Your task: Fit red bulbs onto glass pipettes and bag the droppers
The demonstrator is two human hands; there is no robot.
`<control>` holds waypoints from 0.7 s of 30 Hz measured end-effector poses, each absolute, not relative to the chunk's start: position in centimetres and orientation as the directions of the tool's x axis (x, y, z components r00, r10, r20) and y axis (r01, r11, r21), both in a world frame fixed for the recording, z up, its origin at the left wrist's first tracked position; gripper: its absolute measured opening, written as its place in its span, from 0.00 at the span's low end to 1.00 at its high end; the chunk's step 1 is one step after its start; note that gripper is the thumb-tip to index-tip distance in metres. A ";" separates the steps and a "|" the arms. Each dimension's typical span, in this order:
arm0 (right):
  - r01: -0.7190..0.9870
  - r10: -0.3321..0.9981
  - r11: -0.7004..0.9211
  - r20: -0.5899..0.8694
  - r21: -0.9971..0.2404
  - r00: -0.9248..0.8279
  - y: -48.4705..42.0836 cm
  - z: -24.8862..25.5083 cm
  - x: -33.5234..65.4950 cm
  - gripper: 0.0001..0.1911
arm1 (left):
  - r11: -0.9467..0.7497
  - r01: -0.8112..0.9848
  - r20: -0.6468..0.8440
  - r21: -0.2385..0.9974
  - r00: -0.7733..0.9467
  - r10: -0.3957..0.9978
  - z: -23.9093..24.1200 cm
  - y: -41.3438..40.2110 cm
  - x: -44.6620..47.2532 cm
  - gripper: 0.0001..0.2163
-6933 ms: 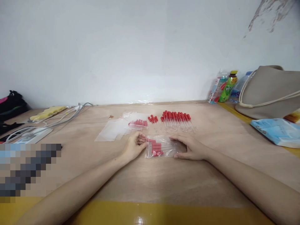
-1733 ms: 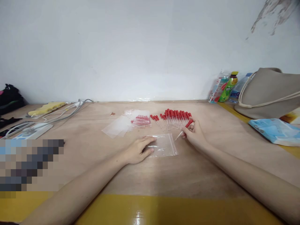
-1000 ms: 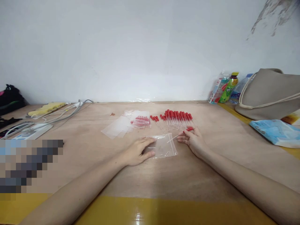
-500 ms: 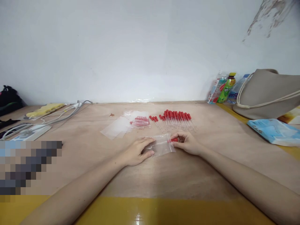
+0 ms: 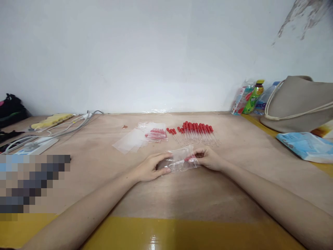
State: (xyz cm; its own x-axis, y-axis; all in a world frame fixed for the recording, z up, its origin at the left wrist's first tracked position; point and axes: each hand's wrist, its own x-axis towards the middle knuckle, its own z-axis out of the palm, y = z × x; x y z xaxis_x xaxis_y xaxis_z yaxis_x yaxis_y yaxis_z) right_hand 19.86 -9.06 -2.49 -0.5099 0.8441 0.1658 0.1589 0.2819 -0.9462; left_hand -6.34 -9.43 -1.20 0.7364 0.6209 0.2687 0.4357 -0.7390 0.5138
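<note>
Between my hands is a clear plastic bag [image 5: 179, 154], its mouth toward the right. My left hand [image 5: 154, 167] grips the bag's left end between thumb and fingers. A glass dropper with a red rubber bulb [image 5: 187, 158] lies inside the bag, its stem pointing left. My right hand [image 5: 208, 158] pinches the bulb, with its fingertips inside the bag's mouth. Beyond my hands, many red-bulbed droppers [image 5: 199, 128] lie in a row, a few set apart on their left. Bagged droppers [image 5: 156, 133] are piled farther left beside flat clear bags [image 5: 127, 141].
Bottles [image 5: 253, 97] stand against the wall at the right, by a grey drawstring bag [image 5: 299, 104]. A blue packet [image 5: 304, 146] lies in front of it. At the left are a power strip [image 5: 36, 146], cables and a yellow item [image 5: 53, 121].
My right hand has pushed the dropper farther left into the plastic bag. The red bulb, outside the mouth before, is now inside. My left hand keeps its hold on the bag.
</note>
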 end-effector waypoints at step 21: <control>0.462 0.963 0.262 0.196 -0.847 -0.187 -7.0 0.2 21.9 0.12 | -0.753 0.418 0.202 0.507 0.792 0.576 -1.3 -9.0 -7.2 0.15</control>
State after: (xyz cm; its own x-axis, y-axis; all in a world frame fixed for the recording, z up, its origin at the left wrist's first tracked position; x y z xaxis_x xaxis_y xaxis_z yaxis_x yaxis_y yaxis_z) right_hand 21.93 -6.95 0.25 -0.1868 0.9626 0.1961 0.4619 0.2622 -0.8473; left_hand -7.17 -9.03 -1.35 0.7922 0.5759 0.2020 0.4183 -0.7534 0.5073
